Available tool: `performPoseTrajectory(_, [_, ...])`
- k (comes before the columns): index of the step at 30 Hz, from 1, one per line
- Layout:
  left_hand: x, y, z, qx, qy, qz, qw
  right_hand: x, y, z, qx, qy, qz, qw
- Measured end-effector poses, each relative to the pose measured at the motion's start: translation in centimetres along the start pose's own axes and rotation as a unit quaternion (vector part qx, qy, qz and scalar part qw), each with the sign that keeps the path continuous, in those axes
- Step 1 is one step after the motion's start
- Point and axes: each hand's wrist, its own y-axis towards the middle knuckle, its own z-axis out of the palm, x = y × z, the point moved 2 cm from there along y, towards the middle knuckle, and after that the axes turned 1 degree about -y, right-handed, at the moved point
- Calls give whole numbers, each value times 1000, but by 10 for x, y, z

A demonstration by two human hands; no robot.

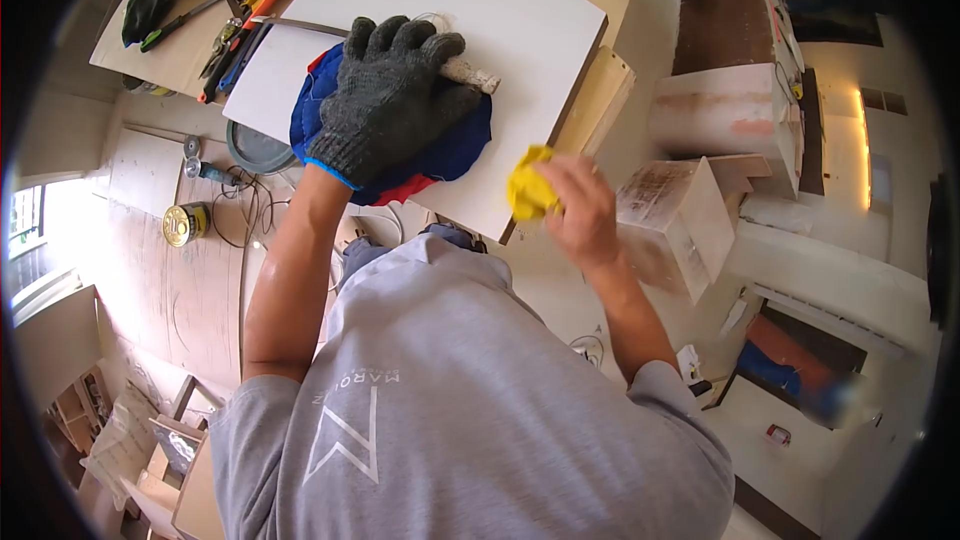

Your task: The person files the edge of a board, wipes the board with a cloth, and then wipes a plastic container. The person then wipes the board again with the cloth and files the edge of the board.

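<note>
My left hand [395,105], in a dark grey knit glove with a blue cuff, lies with fingers extended on a dark blue cloth [465,145] with red edges. Beneath the cloth is a white panel [540,30] with a curved edge. By the glove's fingertips lies a rough whitish piece [470,75], and a thin metal strip [300,27] runs out from the cloth's far side. Beyond the panel's right edge, my bare right hand [580,205] grips a crumpled yellow cloth [532,183], its fingers closed around it.
Orange-handled tools [255,15] and pliers [212,65] lie at the bench's left, near a green-and-black glove [150,0]. On the floor are a tin [185,225], an angle grinder [210,172] and cables. White-coated boxes [665,205] stand at right.
</note>
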Motion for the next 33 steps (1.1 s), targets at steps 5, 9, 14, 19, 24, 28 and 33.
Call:
performPoseTrajectory(5, [0, 2, 0, 13, -3, -10, 1000, 33, -17, 0, -2, 18, -15, 1000])
performPoseTrajectory(9, [-2, 2, -2, 10, 4, -9, 1000, 27, -11, -3, 18, 12, -19, 1000])
performPoseTrajectory(14, [-3, 5, -4, 26, 5, 5, 1000, -45, 54, -8, -42, -85, 47, 994])
performPoseTrajectory(19, [-3, 2, -4, 17, 0, 0, 1000, -20, 28, -1, -21, -52, 42, 998])
performPoseTrajectory(24, [-3, 3, -5, 20, 4, -14, 1000, 45, -15, -2, 3, 20, -21, 1000])
performPoseTrajectory(28, [-5, 4, -4, 23, 7, 0, 1000, -14, 23, -4, -23, -31, 63, 997])
performPoseTrajectory(33, [-3, 5, -4, 30, 3, -2, 1000, -20, 25, -4, -29, -20, 80, 996])
